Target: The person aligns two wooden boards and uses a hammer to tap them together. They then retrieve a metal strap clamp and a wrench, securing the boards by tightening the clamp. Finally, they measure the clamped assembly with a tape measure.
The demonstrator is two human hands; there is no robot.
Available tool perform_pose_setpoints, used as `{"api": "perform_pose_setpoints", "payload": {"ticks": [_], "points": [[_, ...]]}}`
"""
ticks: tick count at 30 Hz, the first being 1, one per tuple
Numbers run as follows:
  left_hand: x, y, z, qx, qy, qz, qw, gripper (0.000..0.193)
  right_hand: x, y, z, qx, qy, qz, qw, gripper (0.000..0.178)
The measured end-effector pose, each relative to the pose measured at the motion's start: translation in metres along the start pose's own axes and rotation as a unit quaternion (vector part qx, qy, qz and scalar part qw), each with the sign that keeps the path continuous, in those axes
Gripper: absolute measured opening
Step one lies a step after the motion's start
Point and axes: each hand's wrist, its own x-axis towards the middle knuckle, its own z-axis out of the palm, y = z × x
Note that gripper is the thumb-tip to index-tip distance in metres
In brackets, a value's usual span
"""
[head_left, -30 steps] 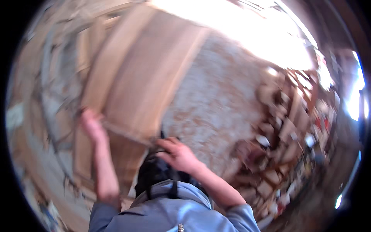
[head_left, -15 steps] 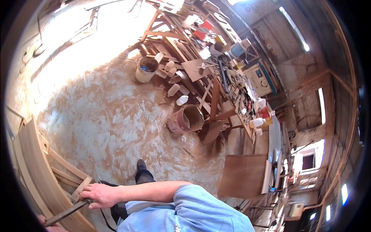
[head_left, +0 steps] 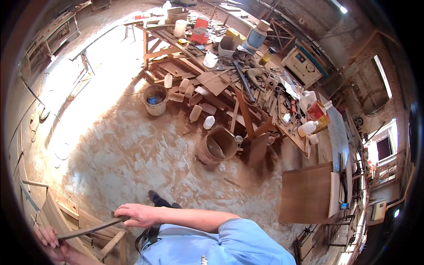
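At the lower left, my right hand point(head_left: 138, 214) is closed round one end of a long, narrow, dark bar-shaped tool point(head_left: 92, 229). Its bare forearm comes across from the blue short sleeve. Nearer the left rim, my left hand point(head_left: 49, 242) grips the tool's other end, its fingers partly in shadow. The tool runs slantwise over a pale wooden workpiece point(head_left: 52, 211) of broad planks and frame bars. I cannot tell whether tool and wood touch.
A cluttered workbench point(head_left: 265, 95) stands ahead to the right, with plastic bottles beneath. On the dusty floor are a large bucket point(head_left: 204, 152) and a smaller pail point(head_left: 155, 108). A brown board point(head_left: 304, 194) leans at the right. My shoe point(head_left: 158, 198) shows beyond my forearm.
The whole view has swung, showing more of the bench and far floor. Both hands, still on the tool, sit further right and slightly higher in the picture; more of my left hand shows.
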Motion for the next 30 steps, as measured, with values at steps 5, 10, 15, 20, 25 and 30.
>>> {"api": "perform_pose_setpoints", "payload": {"ticks": [5,10,15,20,25,30], "points": [[0.040,-0.092,0.028,0.017,0.015,0.069,0.997,0.033,-0.003,0.019,-0.072,-0.143,0.022,0.094,0.985,0.045],[0.084,-0.149,0.026,0.079,0.071,0.055,0.993,0.035,-0.029,0.071,-0.154,-0.217,0.123,0.266,0.931,0.040],[0.134,-0.200,0.035,0.167,0.136,0.047,0.975,0.033,-0.056,0.133,-0.261,-0.181,0.224,0.314,0.905,0.031],[0.169,-0.261,0.042,0.271,0.214,0.042,0.938,0.032,-0.018,0.159,-0.458,-0.214,0.322,0.243,0.890,0.022],[0.216,-0.337,0.082,0.373,0.319,0.053,0.870,0.026,0.036,0.189,-0.718,-0.401,0.410,0.221,0.789,0.021],[0.212,-0.362,0.084,0.411,0.372,0.018,0.832,0.027,0.058,0.234,-0.894,-0.444,0.303,0.509,0.672,0.026]]}}
